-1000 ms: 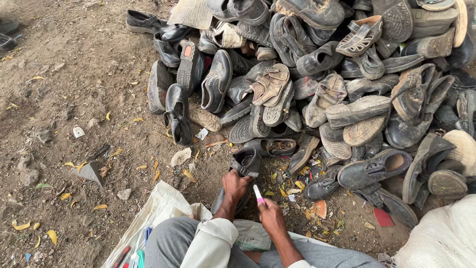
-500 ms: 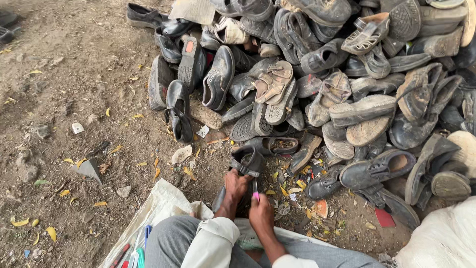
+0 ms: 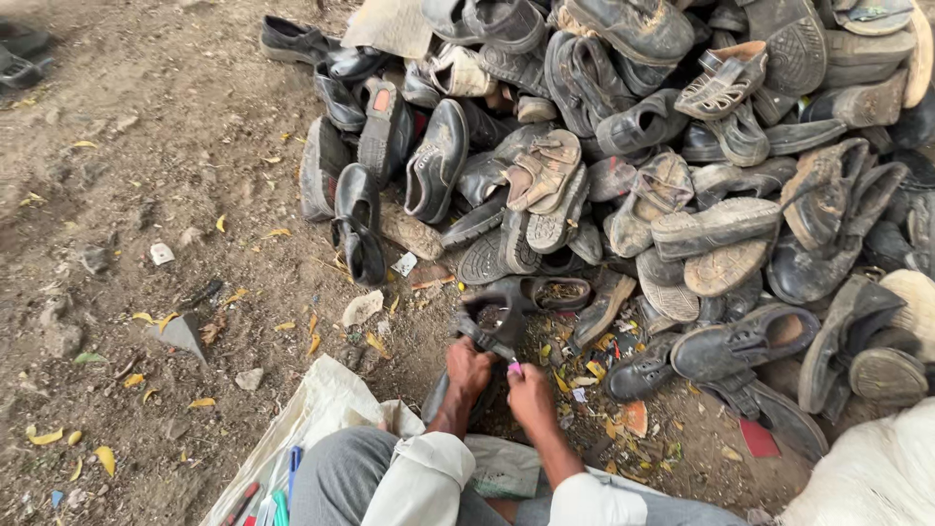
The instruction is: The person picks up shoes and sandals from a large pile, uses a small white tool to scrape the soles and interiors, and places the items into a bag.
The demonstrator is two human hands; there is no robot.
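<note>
Low in the centre of the frame, the left hand (image 3: 469,368) is closed around the heel end of a black shoe (image 3: 490,324), which stands tilted on the dirt at the foot of the pile. The right hand (image 3: 531,397) is curled shut just beside it; a small pink-tipped object (image 3: 514,367) shows at its fingertips, and its kind cannot be told.

Risk, judged: if that object is a blade or pick, a slip off the dusty sole could run it into the left hand, since the two hands nearly touch. The shoe looks braced only by grip and loose soil, so it may twist.

Materials: the pile of worn shoes (image 3: 682,175) filling the upper right is cracked leather and rubber, matte with grey dust; several soles face up, showing ridged treads. Ground is dry, crumbly earth with yellow leaf scraps (image 3: 44,437) at lower left. A white woven sack (image 3: 321,409), crinkled, lies under the person's knees, with coloured pens or tools (image 3: 278,492) on it.
</note>
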